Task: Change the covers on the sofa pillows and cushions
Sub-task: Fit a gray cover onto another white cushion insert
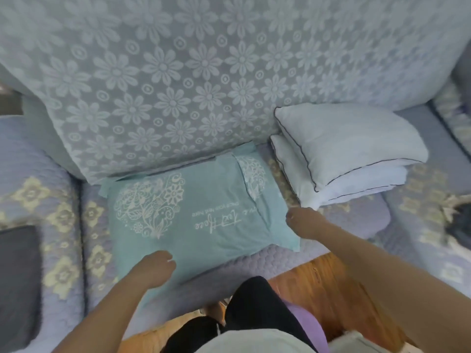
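Observation:
A teal pillow cover [204, 220] with a white heart pattern and printed text lies flat on the sofa seat [254, 263]. My left hand [155, 267] grips its near left part with curled fingers. At the cover's right edge, my right hand [302, 221] pinches the fabric. Two white pillows [351, 151] with dark piping are stacked on the seat to the right, against the backrest.
The sofa backrest [191, 80] wears a pale floral lace throw. A dark grey cushion [17, 281] sits at the far left. Quilted lavender seat pads with yellow flowers [58, 225] flank the cover. Wooden floor [326, 281] and my legs are below.

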